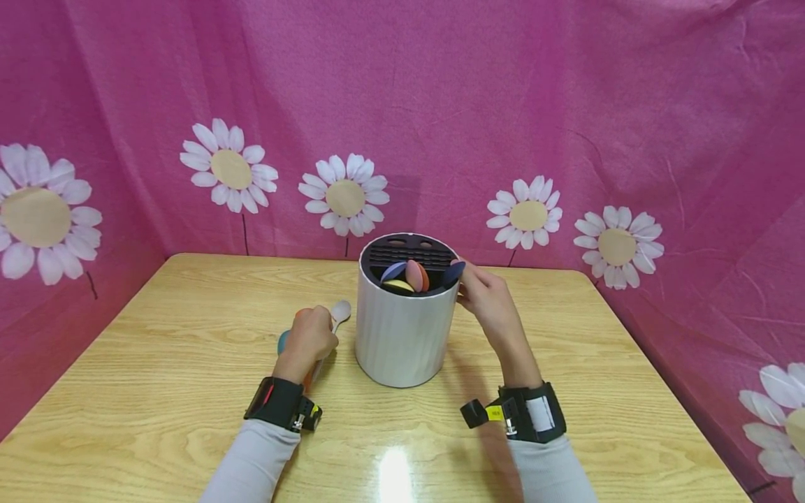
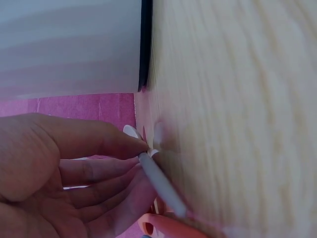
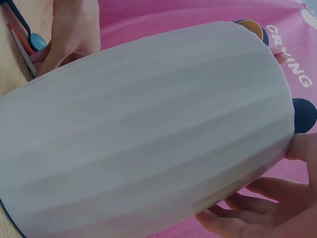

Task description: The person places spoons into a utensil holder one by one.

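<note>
My left hand, low over the table left of the holder, pinches the handle of a light grey spoon between thumb and fingers. Under and beside that hand lie an orange utensil and a teal spoon, partly covered by it. A white ribbed utensil holder with a black slotted top stands upright in the middle. My right hand grips its upper right side, thumb at the rim and fingers along the wall. Close to the thumb, a navy spoon leans out of the holder.
Inside the holder's front opening are several coloured utensil heads, among them a yellow one, a purple one and a pink one. The wooden table ends at a pink curtain printed with daisies.
</note>
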A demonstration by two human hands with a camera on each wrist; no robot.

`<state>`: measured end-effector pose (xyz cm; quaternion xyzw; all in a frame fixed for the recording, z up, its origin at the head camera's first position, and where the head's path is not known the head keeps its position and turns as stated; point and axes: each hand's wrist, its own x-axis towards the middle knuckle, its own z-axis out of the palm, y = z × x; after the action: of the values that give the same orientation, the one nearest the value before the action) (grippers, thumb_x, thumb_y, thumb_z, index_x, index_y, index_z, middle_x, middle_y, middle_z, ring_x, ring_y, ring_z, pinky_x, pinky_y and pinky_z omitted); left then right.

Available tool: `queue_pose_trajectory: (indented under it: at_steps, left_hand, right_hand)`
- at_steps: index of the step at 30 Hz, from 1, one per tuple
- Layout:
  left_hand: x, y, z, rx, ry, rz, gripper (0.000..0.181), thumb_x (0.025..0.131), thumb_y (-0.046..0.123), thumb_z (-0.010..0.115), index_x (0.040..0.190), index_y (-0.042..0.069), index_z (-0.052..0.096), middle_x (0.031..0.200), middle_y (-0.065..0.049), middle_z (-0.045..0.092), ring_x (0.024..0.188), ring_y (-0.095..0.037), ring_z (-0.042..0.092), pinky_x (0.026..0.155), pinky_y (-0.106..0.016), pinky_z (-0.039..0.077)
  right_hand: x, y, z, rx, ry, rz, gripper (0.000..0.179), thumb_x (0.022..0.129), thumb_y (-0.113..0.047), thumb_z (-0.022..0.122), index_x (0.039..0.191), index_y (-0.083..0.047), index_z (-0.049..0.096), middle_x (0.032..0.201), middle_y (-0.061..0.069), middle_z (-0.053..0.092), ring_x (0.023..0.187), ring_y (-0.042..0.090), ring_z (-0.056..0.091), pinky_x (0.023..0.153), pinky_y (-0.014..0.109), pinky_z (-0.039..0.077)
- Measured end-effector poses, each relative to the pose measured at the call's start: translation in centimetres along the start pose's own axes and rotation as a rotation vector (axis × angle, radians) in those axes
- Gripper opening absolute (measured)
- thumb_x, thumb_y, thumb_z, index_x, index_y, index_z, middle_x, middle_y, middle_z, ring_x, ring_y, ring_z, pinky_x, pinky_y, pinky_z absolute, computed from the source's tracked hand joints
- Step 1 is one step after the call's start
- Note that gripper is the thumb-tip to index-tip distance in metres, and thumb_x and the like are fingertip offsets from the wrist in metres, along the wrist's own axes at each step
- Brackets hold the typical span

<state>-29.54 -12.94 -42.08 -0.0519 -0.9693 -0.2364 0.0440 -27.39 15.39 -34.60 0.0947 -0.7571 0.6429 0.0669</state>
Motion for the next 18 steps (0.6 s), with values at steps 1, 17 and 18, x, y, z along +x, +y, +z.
queue_pose_trajectory:
  at_steps: [1,17,18]
  left_hand:
    - [-0.01,0.01,-0.04,0.006,-0.001,-0.006,0.041,0.072,-0.005,0.064,0.049,0.014,0.037,0.055,0.003,0.026,0.052,-0.015,0.031,0.044,-0.026,0.022]
    - [0.21,-0.12,-0.55,-0.011,-0.067,-0.073,0.018,0.074,0.008,0.073,0.064,0.007,0.058,0.069,-0.006,0.054,0.065,-0.022,0.052,0.053,-0.031,0.043]
    - [0.20,-0.18,-0.61,-0.016,-0.069,-0.078,0.018,0.074,0.008,0.073,0.065,0.007,0.058,0.070,-0.006,0.054,0.065,-0.022,0.053,0.054,-0.031,0.043]
  right_hand:
    - [0.00,-0.02,0.00,-0.001,0.000,0.001,0.053,0.101,-0.047,0.049,0.139,-0.011,0.054,0.135,0.007,0.054,0.117,0.019,0.054,0.096,0.041,0.045]
    - [-0.04,0.02,-0.02,-0.003,-0.006,-0.008,0.053,0.100,-0.048,0.049,0.139,-0.012,0.054,0.134,0.006,0.055,0.116,0.018,0.054,0.096,0.040,0.046]
    - [-0.04,0.03,-0.02,-0.002,-0.007,-0.009,0.053,0.100,-0.048,0.049,0.139,-0.011,0.054,0.134,0.006,0.055,0.116,0.018,0.054,0.096,0.040,0.046]
